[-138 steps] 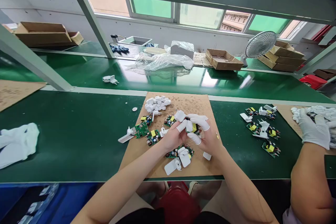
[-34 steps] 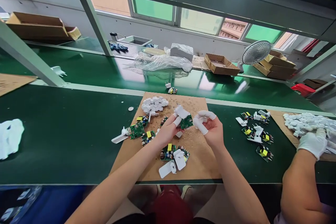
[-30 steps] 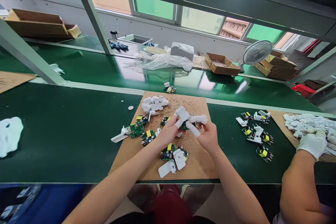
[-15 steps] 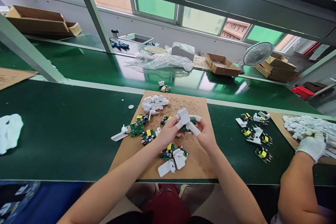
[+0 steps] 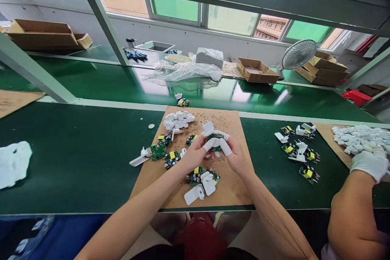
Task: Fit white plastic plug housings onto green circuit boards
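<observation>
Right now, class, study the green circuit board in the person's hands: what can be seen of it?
The circuit board is green and flat, with small parts showing on its face. Raised above the cardboard sheet, it is held between the left hand and right hand, whose white-covered fingers hide its middle. A white plug piece sits by its upper left; whether they are joined cannot be told.

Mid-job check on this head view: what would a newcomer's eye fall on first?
Probably the left hand and right hand at centre, fingertips covered in white, holding a green circuit board beside a white plug piece above the brown cardboard. Next, the small white heap at the cardboard's far left, and the larger white heap at far right, by a co-worker's gloved hand.
</observation>
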Available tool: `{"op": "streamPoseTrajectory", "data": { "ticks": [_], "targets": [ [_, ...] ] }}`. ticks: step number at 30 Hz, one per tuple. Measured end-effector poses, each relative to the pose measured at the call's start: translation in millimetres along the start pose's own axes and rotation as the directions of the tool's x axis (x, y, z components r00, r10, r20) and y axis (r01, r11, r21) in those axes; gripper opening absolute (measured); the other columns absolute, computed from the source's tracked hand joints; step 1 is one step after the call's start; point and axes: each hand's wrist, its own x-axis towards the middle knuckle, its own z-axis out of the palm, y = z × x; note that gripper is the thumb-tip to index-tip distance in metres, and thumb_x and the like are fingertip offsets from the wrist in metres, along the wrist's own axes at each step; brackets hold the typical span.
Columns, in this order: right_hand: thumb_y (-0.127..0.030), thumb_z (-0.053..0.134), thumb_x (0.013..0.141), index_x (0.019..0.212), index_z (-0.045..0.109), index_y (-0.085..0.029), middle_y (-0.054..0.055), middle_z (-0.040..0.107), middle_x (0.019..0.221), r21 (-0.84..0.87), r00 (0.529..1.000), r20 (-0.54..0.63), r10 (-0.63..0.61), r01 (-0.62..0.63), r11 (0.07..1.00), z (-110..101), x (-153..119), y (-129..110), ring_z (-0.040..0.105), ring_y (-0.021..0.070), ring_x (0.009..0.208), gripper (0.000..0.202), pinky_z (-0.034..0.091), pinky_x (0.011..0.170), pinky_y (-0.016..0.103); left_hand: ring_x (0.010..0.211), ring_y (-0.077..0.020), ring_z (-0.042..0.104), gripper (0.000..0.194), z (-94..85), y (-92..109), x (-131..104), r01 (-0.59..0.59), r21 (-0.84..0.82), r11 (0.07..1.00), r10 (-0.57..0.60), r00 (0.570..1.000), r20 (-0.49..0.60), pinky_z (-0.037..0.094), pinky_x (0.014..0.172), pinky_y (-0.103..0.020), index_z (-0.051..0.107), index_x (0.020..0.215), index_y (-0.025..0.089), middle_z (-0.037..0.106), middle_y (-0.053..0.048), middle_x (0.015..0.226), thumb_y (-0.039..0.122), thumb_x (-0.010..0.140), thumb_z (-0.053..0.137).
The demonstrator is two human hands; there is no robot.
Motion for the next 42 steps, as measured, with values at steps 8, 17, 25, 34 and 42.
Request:
{"op": "streamPoseTrajectory", "data": {
  "ticks": [8,17,25,34,42],
  "targets": [
    [-0.048,0.077,0.073,0.096,0.076,-0.02,0.005,0.075,0.086,0.089,0.996,-0.062,0.071,-0.065,0.994,5.3,3.2,-0.6,0.066,0.0211,0.076,0.036,0.059,0.064,0.033,0.073,-0.0193,0.064,0.049,-4.2,-1.2,-0.9,0.034,-0.116,0.993,-0.026,0.997,0.074,0.048,0.053,-0.026,0.066,0.104,0.019,0.069,-0.005,0.087,0.045,0.067,0.083],
    [-0.065,0.062,0.082,0.095,0.077,-0.02,0.002,0.065,0.067,0.048,0.998,-0.019,0.058,-0.057,0.997,0.0,4.4,-3.8,0.054,0.0152,0.059,0.049,0.049,0.053,0.027,0.052,-0.0088,0.051,0.05,0.3,1.3,1.8,0.022,0.059,0.998,-0.019,0.999,-0.04,0.038,0.044,-0.022,0.06,0.094,0.018,0.063,0.002,0.073,0.034,0.057,0.091],
    [-0.062,0.06,0.084,0.099,0.077,-0.022,0.002,0.063,0.068,-0.007,0.999,0.021,0.024,-0.024,1.0,3.6,5.9,-2.5,0.05,0.0157,0.061,0.046,0.051,0.06,0.03,0.055,-0.0112,0.053,0.044,-3.3,-2.9,4.4,0.021,0.002,1.0,-0.021,0.996,-0.092,0.038,0.043,-0.022,0.062,0.092,0.019,0.066,0.0,0.077,0.033,0.058,0.086],
    [-0.063,0.062,0.081,0.115,0.071,-0.013,0.001,0.058,0.064,0.063,0.986,-0.006,0.165,-0.164,0.984,0.5,2.1,-6.5,0.044,0.0105,0.051,0.061,0.038,0.044,0.023,0.048,-0.0048,0.046,0.057,-1.4,5.8,0.1,0.045,0.076,0.996,-0.049,0.997,0.055,0.035,0.046,-0.021,0.056,0.095,0.017,0.058,0.006,0.068,0.041,0.057,0.092],
    [-0.06,0.059,0.085,0.119,0.068,-0.016,0.002,0.063,0.072,0.068,0.986,0.002,0.166,-0.166,0.984,-0.7,2.2,-4.5,0.048,0.0121,0.057,0.057,0.04,0.048,0.024,0.061,-0.0091,0.053,0.056,-0.7,5.5,-2.7,0.071,-0.061,0.996,-0.066,0.994,0.088,0.039,0.052,-0.023,0.057,0.1,0.019,0.061,0.001,0.082,0.045,0.061,0.089]
  ]
}}
